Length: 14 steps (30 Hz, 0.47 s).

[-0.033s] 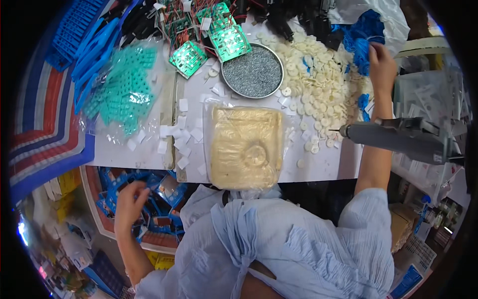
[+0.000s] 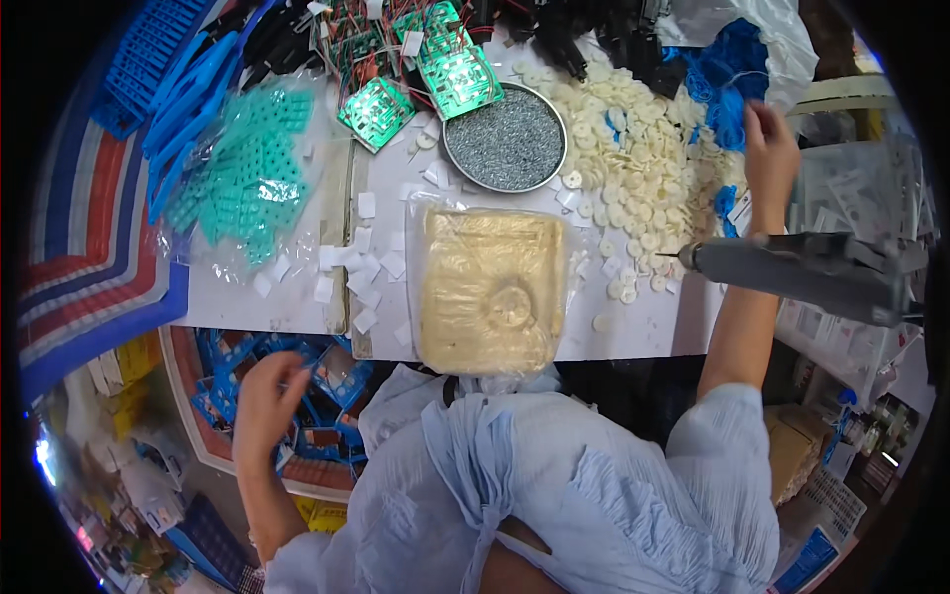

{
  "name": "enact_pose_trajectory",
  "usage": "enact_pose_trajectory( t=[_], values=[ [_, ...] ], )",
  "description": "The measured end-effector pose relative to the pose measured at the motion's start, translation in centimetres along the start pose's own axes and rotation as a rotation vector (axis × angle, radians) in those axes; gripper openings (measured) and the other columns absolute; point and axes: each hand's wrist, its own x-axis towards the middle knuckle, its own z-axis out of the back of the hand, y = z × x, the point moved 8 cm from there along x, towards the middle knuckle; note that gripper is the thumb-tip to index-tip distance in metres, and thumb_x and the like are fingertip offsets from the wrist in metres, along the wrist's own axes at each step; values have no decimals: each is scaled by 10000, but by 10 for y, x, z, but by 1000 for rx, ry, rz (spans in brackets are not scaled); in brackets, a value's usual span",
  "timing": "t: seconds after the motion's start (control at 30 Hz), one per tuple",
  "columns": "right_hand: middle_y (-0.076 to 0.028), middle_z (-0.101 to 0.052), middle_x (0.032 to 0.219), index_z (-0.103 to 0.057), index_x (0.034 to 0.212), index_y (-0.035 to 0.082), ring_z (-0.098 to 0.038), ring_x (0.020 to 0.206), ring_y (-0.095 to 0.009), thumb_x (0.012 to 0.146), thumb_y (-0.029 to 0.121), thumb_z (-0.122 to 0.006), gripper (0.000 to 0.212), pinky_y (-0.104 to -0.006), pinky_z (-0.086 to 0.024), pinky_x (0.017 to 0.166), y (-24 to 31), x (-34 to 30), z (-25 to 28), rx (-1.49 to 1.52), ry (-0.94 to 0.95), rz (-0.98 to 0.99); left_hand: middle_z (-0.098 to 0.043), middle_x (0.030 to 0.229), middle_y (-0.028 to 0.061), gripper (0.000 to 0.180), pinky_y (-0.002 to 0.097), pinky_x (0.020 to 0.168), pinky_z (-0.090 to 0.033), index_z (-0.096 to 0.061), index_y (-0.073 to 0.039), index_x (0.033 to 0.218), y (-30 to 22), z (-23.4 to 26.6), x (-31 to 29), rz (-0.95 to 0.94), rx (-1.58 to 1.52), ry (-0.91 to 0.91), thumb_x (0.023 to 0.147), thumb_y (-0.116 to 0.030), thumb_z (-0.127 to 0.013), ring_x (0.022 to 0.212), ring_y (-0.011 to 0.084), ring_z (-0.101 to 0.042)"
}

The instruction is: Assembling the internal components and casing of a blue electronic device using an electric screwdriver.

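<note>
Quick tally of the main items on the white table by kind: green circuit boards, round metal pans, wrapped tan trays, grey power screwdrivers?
Green circuit boards with lit faces: 2 clear; more behind are cluttered
Round metal pan of grey screws: 1
Plastic-wrapped tan tray: 1
Grey power screwdriver: 1
Total: 5

A white surface (image 2: 297, 302) carries a round metal pan of grey bits (image 2: 505, 139), a yellowish wrapped tray (image 2: 490, 287), a heap of cream discs (image 2: 633, 168), green circuit boards (image 2: 435, 79), teal plastic parts in a bag (image 2: 247, 178) and scattered white squares (image 2: 361, 262).
</note>
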Motion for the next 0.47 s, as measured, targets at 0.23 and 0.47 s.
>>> enact_pose_trajectory(
  t=[0.23, 0.47],
  values=[
    [-46, -665, 816, -717, 926, 17, -614, 708, -130, 834, 45, -730, 97, -299, -505, 618, 98, -182, 32, 348, 686, -352, -681, 974, 113, 256, 428, 755, -527, -682, -57, 1031, -153, -67, 22, -812, -87, -13, 788, -47, -762, 886, 322, -665],
    [-82, -694, 901, -710, 1025, 88, -674, 851, -209, 827, 127, -777, 213, -358, -558, 709, 227, -222, -41, 162, 713, 210, -662, 1093, 133, 407, 460, 801, -534, -680, -88, 1151, -205, -93, 34, -1123, -145, -79, 761, -73, -795, 937, 353, -656]
  ],
)
